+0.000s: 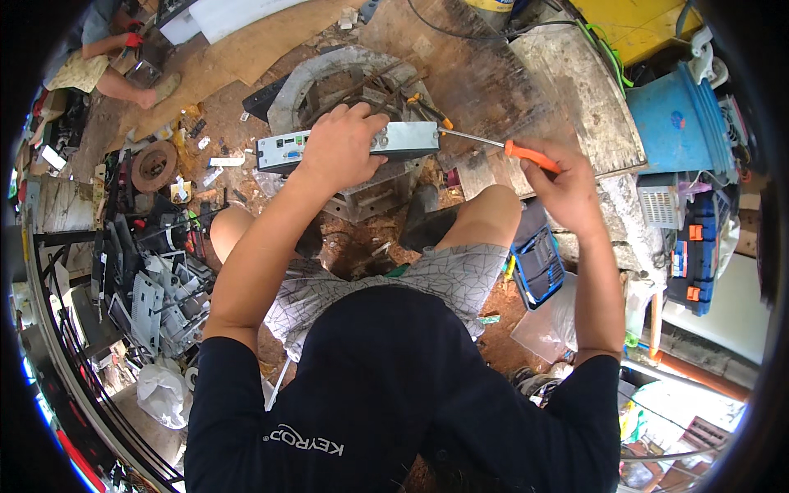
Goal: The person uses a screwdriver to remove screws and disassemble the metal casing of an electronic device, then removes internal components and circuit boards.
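A flat electronic box [411, 138] with a pale metal rear panel and a black side stands on edge, its row of ports facing up on the left. My left hand [345, 146] is closed over its middle and hides part of the panel. In my right hand [560, 182] is a screwdriver [532, 156] with an orange handle, gripped in the fingers. Its long metal shaft points left, and the tip meets or nearly meets the box's right end; which of the two I cannot tell. Beneath the box is a round, ring-shaped stand [320, 70] holding metal scraps.
A tool with a yellow-orange handle [436, 111] lies on the stand. Scrap metal parts [156, 304] are heaped to my left. On the right are a wooden board [567, 90], a blue bin [674, 119] and a dark tool pouch [538, 263]. Another person [90, 62] sits at far left.
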